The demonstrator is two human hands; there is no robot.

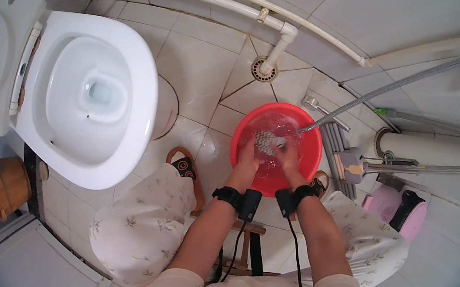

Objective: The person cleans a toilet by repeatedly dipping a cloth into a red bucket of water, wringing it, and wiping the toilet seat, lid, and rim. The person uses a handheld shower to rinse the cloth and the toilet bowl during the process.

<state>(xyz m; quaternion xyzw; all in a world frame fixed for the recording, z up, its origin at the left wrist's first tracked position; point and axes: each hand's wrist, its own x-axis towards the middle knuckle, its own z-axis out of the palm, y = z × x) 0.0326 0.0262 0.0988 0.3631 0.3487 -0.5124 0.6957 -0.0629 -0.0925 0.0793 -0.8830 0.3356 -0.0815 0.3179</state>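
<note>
Between my spread knees stands a red plastic basin (238, 138) holding water with some suds. In the water lies a grey-and-white patterned cloth (264, 141), bunched up. My left hand (248, 155) grips its left side. My right hand (288, 154) has its fingers on the cloth's right side. Water and froth blur the fingertips and the cloth's lower part. A flexible metal hose (367, 96) comes down from the upper right, and its end reaches into the basin near my right hand.
On the left is a white toilet (146, 96) with its lid up. A floor drain (264, 69) takes a white pipe beyond the basin. Right of the basin are a shower head (310, 103), a squeeze mop (348, 166) and a pink bin (414, 219). A wooden bucket (5, 184) stands lower left.
</note>
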